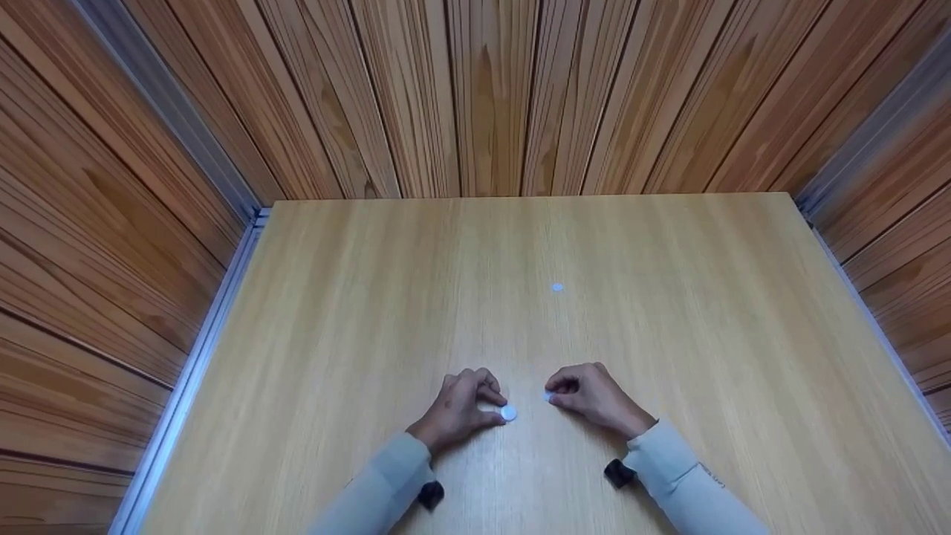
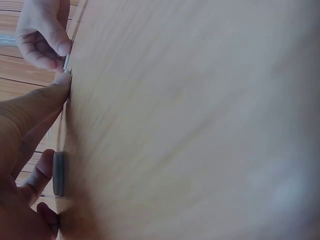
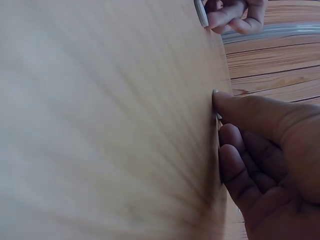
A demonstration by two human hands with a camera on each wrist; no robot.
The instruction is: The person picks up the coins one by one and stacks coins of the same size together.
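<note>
In the head view my left hand (image 1: 461, 409) pinches a small white disc (image 1: 508, 412) between thumb and index finger, close over the table. Just to its right, my right hand (image 1: 594, 394) pinches a smaller pale disc (image 1: 547, 396), mostly covered by the fingertips. The right wrist view shows the right thumb (image 3: 255, 110) pressed to this disc's edge at the tabletop. Seen edge-on in the left wrist view, a grey disc (image 2: 59, 174) with a grooved rim sits beside a bent left finger.
Farther back on the wooden table (image 1: 356, 297) lies another small pale disc (image 1: 557, 287). Plank walls (image 1: 490, 96) and metal rails (image 1: 193, 386) enclose the table. A black wrist camera (image 1: 431, 495) hangs under each sleeve.
</note>
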